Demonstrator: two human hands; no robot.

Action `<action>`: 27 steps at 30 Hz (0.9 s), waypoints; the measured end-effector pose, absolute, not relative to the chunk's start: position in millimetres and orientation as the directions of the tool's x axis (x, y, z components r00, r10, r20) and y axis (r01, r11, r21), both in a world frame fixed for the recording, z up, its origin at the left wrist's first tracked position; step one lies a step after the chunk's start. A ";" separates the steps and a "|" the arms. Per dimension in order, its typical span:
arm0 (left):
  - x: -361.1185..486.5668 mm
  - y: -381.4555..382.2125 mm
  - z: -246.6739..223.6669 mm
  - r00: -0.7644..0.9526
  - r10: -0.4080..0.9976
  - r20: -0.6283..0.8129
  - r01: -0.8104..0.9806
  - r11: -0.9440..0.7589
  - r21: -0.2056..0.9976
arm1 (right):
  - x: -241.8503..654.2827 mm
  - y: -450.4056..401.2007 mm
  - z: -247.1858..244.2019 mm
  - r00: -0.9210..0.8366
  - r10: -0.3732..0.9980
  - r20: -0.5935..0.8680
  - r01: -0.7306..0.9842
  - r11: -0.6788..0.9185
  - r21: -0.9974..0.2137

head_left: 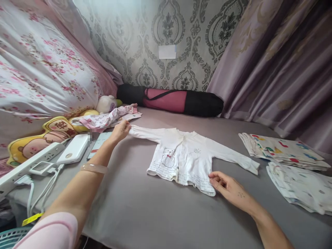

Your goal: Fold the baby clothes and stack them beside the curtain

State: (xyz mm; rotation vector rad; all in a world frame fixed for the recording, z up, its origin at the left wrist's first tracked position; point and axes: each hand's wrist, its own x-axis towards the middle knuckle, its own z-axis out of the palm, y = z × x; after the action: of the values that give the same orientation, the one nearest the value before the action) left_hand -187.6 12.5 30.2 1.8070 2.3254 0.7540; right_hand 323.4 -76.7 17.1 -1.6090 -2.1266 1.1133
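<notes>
A small white baby shirt (184, 155) with long sleeves and a bear print lies spread out on the grey sheet (155, 211). My left hand (121, 130) pinches the cuff of the sleeve on the left, which is stretched out sideways. At the lower right hem, my right hand (226, 185) has its fingers closed on the shirt's edge. The other sleeve lies flat, angled toward the right.
Folded cloths (287, 148) and a white patterned one (303, 186) lie at right. On the left are a phone (100, 145), a white power bank (74, 148), a power strip (33, 164) and crumpled pink-white clothing (103, 119). A long red-black bag (168, 100) lies along the wall.
</notes>
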 end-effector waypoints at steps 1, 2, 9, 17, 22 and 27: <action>-190.8 14.0 28.7 -0.226 0.951 0.212 0.915 0.133 0.381 | 323.7 -76.9 16.9 -0.359 0.903 -0.236 0.708 0.099 -0.699; -192.2 14.9 26.9 -0.180 0.965 0.193 0.942 0.113 0.317 | 323.9 -77.2 16.8 -0.361 0.903 -0.233 0.705 0.101 -0.702; -140.7 18.3 27.3 -0.038 0.945 0.324 0.998 0.018 0.066 | 323.6 -78.5 16.9 -0.363 0.905 -0.221 0.706 0.113 -0.699; -98.2 24.4 -5.1 0.189 0.977 -0.103 0.967 -0.166 0.195 | 321.7 -82.0 16.5 -0.362 0.909 -0.209 0.720 0.130 -0.682; -94.4 9.0 0.1 0.119 0.989 0.084 0.976 -0.132 0.170 | 317.9 -88.7 24.4 -0.361 0.910 -0.204 0.749 0.153 -0.645; -81.3 -46.8 28.9 0.077 0.997 0.009 0.869 -0.072 0.490 | 317.5 -98.7 33.4 -0.373 0.909 -0.187 0.778 0.197 -0.597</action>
State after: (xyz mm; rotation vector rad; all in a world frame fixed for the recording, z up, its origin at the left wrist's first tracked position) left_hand -81.3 -46.8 28.9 2.0054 1.8515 0.4936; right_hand 317.5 -98.7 33.4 -1.6223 -2.2604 0.9282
